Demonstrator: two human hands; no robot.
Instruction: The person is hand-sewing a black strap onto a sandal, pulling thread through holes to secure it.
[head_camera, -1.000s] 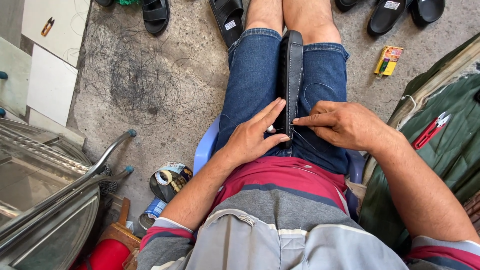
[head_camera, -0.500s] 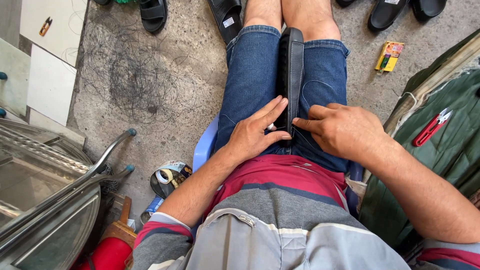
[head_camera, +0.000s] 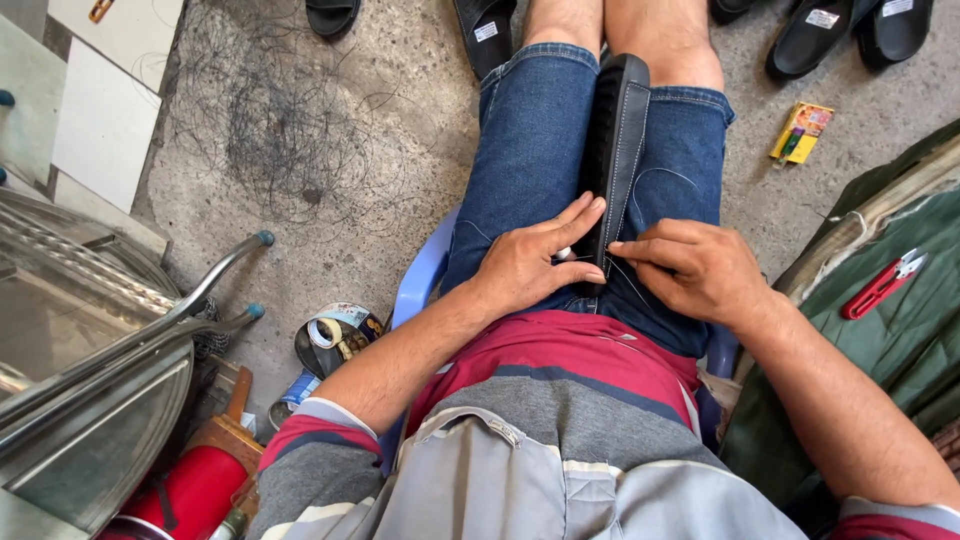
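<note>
A black sandal (head_camera: 617, 140) stands on edge between my thighs, sole to the left, its near end at my lap. My left hand (head_camera: 533, 262) lies flat against the near end of the sandal, fingers spread, with a small white tool tip showing under the fingers. My right hand (head_camera: 695, 268) pinches a thin thread at the sandal's near edge, forefinger and thumb closed together. Thin thread lines run from the pinch across my denim shorts (head_camera: 528, 140).
Other black sandals (head_camera: 838, 36) lie on the concrete floor ahead. A small yellow packet (head_camera: 801, 131) lies right of my knee. Red thread snips (head_camera: 883, 284) rest on green cloth at right. A metal frame (head_camera: 120, 340), tape rolls (head_camera: 335, 335) and a red can (head_camera: 190, 492) sit at left.
My right hand has shifted slightly left toward the sandal's near end, drawing the thread. My left hand stays pressed on the sandal. The view has tilted a little.
</note>
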